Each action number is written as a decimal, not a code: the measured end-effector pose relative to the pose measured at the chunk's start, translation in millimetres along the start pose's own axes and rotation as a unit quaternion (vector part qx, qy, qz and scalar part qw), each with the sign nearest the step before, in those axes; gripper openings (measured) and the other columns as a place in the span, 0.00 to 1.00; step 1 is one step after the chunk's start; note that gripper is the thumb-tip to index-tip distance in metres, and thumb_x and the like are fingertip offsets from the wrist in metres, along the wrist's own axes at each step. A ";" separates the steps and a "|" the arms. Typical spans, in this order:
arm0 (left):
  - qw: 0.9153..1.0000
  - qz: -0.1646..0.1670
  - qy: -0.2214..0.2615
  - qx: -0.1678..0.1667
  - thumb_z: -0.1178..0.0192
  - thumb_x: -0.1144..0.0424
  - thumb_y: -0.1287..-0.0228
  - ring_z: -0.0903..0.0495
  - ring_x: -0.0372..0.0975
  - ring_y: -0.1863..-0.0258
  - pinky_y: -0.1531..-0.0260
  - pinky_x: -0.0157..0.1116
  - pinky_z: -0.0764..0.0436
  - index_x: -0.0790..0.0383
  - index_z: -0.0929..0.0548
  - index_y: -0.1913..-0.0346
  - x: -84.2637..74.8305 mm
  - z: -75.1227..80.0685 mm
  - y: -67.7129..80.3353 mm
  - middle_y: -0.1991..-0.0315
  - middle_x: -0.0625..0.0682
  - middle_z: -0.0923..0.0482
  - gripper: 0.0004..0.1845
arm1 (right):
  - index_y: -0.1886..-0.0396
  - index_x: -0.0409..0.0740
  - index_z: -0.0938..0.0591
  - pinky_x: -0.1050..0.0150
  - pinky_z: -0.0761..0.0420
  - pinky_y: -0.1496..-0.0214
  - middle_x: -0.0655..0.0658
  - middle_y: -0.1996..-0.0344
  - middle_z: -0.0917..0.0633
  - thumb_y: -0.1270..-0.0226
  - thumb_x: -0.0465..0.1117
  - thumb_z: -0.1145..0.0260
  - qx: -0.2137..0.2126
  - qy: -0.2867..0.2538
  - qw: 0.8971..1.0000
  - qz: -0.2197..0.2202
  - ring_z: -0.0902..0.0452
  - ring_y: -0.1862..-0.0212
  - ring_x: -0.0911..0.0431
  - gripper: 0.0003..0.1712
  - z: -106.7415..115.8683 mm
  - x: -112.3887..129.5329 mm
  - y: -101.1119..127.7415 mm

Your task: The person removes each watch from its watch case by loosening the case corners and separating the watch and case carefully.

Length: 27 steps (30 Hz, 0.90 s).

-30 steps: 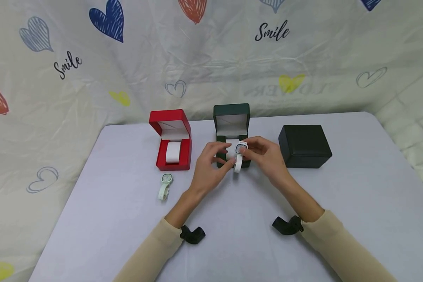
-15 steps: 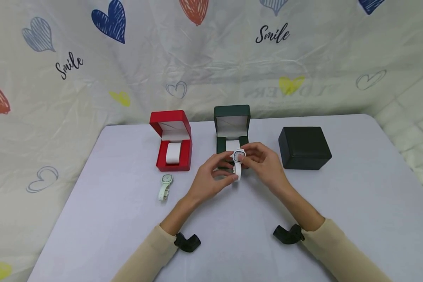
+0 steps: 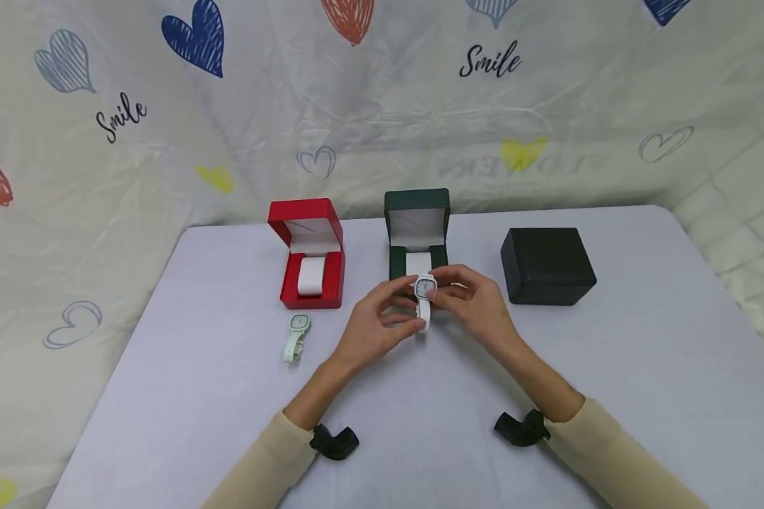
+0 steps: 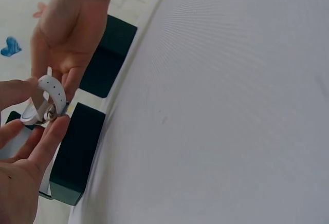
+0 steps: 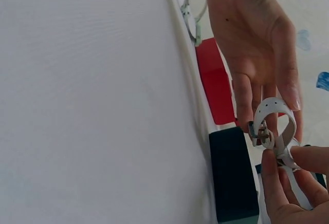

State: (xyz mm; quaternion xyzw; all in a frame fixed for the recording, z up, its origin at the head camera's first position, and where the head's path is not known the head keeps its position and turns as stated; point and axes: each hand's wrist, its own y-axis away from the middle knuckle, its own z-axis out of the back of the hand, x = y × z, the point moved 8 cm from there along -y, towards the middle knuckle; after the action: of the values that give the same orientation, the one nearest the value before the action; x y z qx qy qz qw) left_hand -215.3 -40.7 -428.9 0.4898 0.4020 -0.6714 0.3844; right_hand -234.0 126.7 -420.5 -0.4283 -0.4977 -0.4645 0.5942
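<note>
A white wristwatch [image 3: 425, 288] with a squarish dial is held between both hands, in front of the open green watch box [image 3: 417, 201]. My right hand [image 3: 477, 307] pinches it at the case, the thumb by the dial. The thumb and fingers of my left hand [image 3: 377, 324] grip it from the other side, the thumb low at the strap. In the right wrist view the strap [image 5: 275, 106] curves in a loop with its holes and metal buckle showing. A white cushion [image 3: 418, 264] sits in the green box, its lower part hidden behind the hands.
An open red watch box [image 3: 337, 279] with a white cushion [image 3: 311, 276] stands left of the green one. Before it lies a pale green wristwatch [image 3: 297, 336]. To the right is a shut black box [image 3: 550, 267]. A printed cloth [image 3: 382, 92] hangs behind the table [image 3: 643, 339].
Both hands have drawn the white wristwatch toward me and slightly left, away from the green box's cushion. The left fingers have closed in on the watch. Boxes and the other watch stay put.
</note>
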 end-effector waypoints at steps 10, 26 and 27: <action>1.000 0.021 -0.005 0.008 0.27 0.71 0.38 0.15 0.46 0.45 0.45 0.34 0.13 0.53 0.27 0.25 2.1 2.1 6.8 0.40 0.56 0.23 0.38 | 0.39 0.39 0.20 0.71 0.12 0.52 0.35 0.47 0.14 0.31 0.35 0.27 0.007 0.042 0.999 -0.004 0.12 0.54 0.61 0.23 -6.2 -1.7 4.0; 0.997 0.065 -0.037 0.021 0.26 0.68 0.38 0.13 0.46 0.48 0.47 0.34 0.12 0.53 0.27 0.28 12.4 0.1 18.4 0.42 0.56 0.20 0.36 | 0.43 0.35 0.19 0.66 0.10 0.57 0.32 0.53 0.13 0.34 0.33 0.26 0.031 0.042 0.998 -0.034 0.12 0.59 0.62 0.21 -11.7 -11.9 6.5; 0.997 0.068 -0.036 0.021 0.26 0.68 0.38 0.13 0.45 0.48 0.48 0.34 0.12 0.53 0.27 0.28 13.0 0.1 19.5 0.42 0.56 0.20 0.36 | 0.44 0.35 0.19 0.66 0.10 0.57 0.32 0.53 0.12 0.34 0.33 0.26 0.035 0.043 0.998 -0.036 0.12 0.59 0.62 0.20 -12.2 -12.9 6.2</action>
State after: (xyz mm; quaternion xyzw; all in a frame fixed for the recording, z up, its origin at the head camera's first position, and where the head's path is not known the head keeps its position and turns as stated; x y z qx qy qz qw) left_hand -200.5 -49.8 -444.6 0.4991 0.3394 -0.6691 0.4335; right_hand -226.6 117.8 -435.3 -0.3687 -0.5028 -0.4861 0.6123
